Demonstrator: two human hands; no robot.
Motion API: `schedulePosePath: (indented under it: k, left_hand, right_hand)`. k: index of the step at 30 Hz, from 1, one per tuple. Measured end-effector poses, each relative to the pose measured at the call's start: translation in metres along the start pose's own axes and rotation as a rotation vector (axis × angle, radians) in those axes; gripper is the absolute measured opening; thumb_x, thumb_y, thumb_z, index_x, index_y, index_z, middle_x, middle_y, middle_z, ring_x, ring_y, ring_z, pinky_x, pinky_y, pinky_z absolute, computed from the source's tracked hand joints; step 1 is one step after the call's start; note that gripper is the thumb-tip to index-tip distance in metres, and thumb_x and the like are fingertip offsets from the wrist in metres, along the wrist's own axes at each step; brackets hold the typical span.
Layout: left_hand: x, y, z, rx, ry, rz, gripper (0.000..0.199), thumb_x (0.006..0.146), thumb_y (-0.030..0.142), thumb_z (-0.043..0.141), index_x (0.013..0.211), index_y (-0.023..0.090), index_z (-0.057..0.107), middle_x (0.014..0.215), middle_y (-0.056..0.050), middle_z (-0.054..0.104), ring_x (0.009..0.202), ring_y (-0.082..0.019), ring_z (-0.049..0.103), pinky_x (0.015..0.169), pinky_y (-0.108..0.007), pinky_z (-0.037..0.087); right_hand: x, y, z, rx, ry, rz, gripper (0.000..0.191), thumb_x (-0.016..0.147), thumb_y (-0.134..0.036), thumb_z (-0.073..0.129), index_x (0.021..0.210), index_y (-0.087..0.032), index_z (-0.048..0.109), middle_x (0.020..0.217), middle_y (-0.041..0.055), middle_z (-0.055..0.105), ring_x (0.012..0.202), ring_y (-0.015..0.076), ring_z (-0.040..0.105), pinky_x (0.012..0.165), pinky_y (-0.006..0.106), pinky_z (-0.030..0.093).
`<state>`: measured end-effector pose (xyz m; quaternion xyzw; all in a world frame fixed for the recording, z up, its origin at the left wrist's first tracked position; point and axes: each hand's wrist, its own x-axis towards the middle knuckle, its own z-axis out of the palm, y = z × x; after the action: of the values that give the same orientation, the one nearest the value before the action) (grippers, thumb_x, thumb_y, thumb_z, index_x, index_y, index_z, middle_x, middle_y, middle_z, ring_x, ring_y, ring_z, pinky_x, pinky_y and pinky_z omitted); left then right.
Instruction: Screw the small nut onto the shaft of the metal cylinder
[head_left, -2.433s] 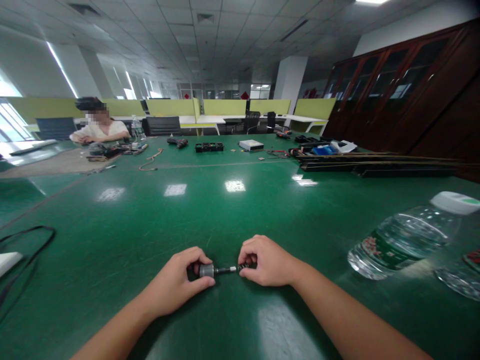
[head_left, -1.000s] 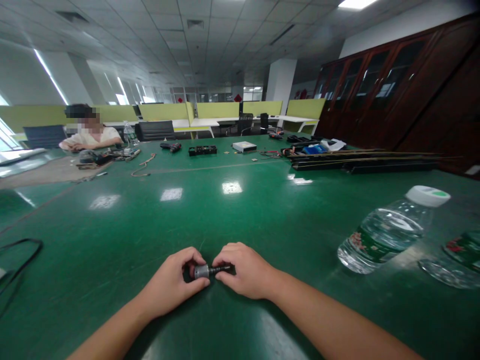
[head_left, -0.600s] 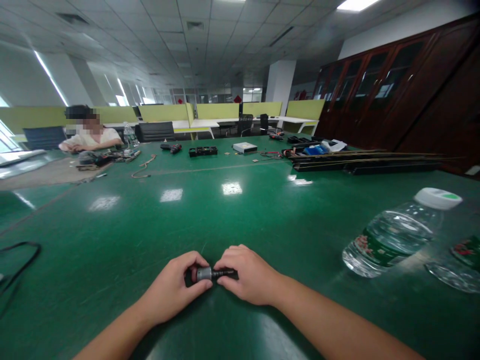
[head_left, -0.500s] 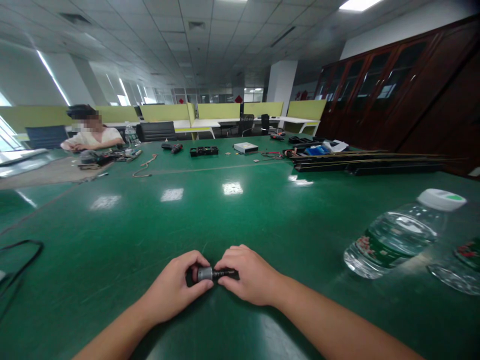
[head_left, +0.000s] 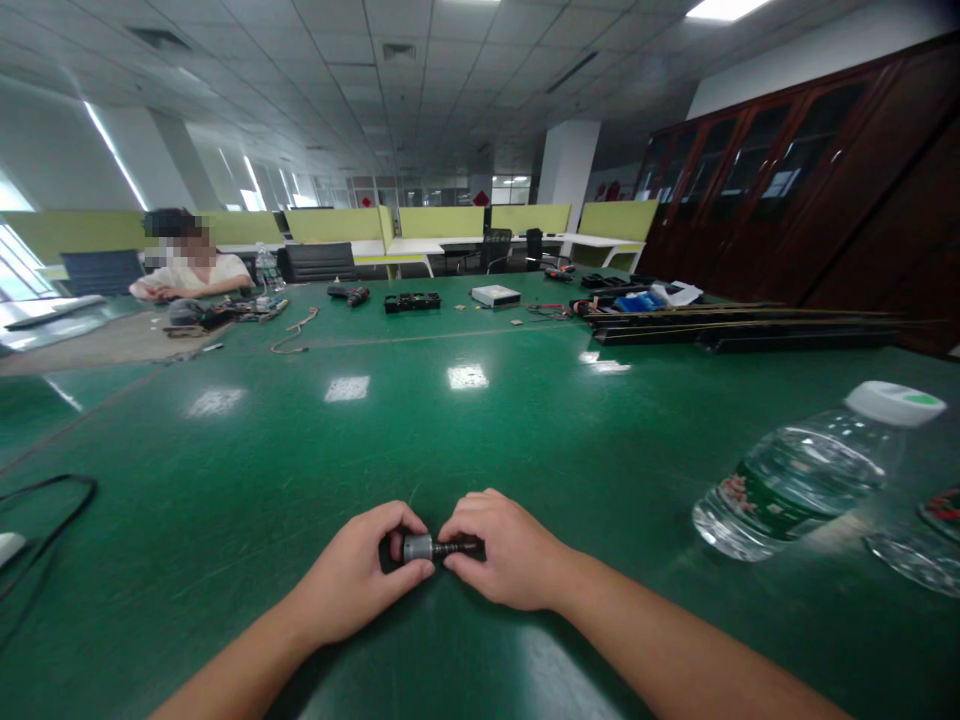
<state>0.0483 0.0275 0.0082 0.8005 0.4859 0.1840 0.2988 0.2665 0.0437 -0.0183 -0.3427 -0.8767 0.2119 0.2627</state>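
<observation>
A small tool-like part [head_left: 418, 548] with a grey metal collar and a dark ridged shaft lies sideways low in the middle of the view, over the green table [head_left: 390, 420]. The fingers and thumb of my left hand [head_left: 367, 570] curl round its collar end. My right hand [head_left: 510, 555] pinches the dark shaft end between thumb and fingers. A short stretch of the shaft shows between the two hands. The outer ends of the part are partly hidden by my fingers.
A water bottle [head_left: 802, 480] stands at the right, a second one [head_left: 926, 545] beside it. A black cable [head_left: 71, 520] lies at left. Farther back are a drill [head_left: 349, 294], a black part [head_left: 412, 302], a white box [head_left: 495, 295], dark rails [head_left: 750, 325] and a seated person [head_left: 191, 265].
The whole view has shifted slightly, so table items and both hands appear a little farther right. Both hands keep their hold on the part.
</observation>
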Motion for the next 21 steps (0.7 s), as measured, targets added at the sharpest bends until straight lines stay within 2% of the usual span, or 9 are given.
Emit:
schedulePosePath:
  k: [21]
  left_hand:
    - [-0.0009, 0.0001, -0.0001, 0.014, 0.007, 0.005, 0.015, 0.080, 0.028, 0.064, 0.093, 0.020, 0.062, 0.077, 0.002, 0.058, 0.072, -0.016, 0.056, 0.067, -0.026, 0.041]
  right_hand:
    - [-0.0022, 0.0044, -0.0057, -0.016, -0.018, 0.006, 0.013, 0.075, -0.023, 0.072, 0.087, -0.021, 0.068, 0.077, -0.0009, 0.066, 0.076, 0.0150, 0.059, 0.077, 0.030, 0.038]
